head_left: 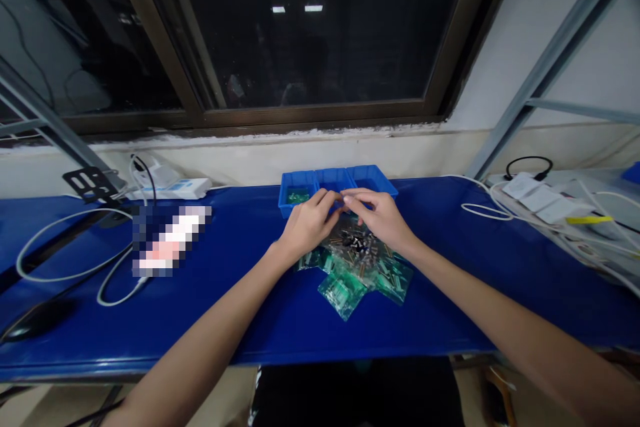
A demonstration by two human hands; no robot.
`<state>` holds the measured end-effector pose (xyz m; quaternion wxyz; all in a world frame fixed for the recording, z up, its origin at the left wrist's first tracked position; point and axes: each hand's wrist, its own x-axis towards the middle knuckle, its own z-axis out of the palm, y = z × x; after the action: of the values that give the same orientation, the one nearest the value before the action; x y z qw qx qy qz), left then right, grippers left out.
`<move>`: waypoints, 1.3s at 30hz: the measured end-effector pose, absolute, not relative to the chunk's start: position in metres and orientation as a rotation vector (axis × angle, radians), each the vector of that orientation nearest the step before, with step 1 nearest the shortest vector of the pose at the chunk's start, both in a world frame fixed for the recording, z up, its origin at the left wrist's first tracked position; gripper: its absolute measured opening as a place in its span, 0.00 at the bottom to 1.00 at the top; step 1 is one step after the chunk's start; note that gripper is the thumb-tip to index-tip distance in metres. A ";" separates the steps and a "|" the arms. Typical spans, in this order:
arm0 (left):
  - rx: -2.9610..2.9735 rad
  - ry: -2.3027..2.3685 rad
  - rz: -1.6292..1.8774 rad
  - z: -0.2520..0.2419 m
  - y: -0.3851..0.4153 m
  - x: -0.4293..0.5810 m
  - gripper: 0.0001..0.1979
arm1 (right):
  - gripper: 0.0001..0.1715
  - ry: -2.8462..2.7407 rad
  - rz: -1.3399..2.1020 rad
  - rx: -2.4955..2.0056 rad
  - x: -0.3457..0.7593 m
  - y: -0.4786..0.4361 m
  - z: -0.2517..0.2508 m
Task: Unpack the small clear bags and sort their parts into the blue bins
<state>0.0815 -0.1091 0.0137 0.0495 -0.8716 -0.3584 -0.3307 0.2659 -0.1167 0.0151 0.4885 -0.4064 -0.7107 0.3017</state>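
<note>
My left hand [310,221] and my right hand [379,213] meet over a pile of small green plastic bags [355,273] holding tiny electronic parts, on a blue table [280,320]. Both hands have their fingers curled and pinched together near each other, just in front of a row of three small blue bins [336,181]. What the fingertips hold is too small to make out. The left bin holds some green parts [299,197]. Loose small dark and metallic parts lie on the bags under my hands.
White cables [75,260] loop over the table's left side beside a black bracket [93,183] and a white device [170,185]. More white cables and adapters [535,197] lie at the right. A dark window is behind the table, a metal frame post at right.
</note>
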 end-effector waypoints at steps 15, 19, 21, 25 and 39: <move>-2.649 -1.108 -1.076 0.010 -0.107 0.080 0.08 | 0.11 -1.666 0.962 -0.905 0.262 -0.120 0.016; -2.717 -1.049 -0.991 0.009 -0.108 0.080 0.09 | 0.12 -1.649 0.977 -0.925 0.263 -0.117 0.015; -2.729 -1.040 -0.967 0.009 -0.108 0.080 0.10 | 0.12 -1.633 0.997 -0.937 0.264 -0.116 0.014; -2.699 -1.040 -0.987 0.010 -0.108 0.081 0.08 | 0.14 -1.656 1.015 -0.933 0.264 -0.114 0.013; -2.542 -1.191 -1.160 0.011 -0.108 0.083 0.08 | 0.10 -1.781 0.729 -0.983 0.266 -0.116 0.016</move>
<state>0.0831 -0.1077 0.0109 0.0522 -0.8359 -0.3914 -0.3813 0.2663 -0.1163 0.0159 0.4710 -0.4012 -0.7271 0.2975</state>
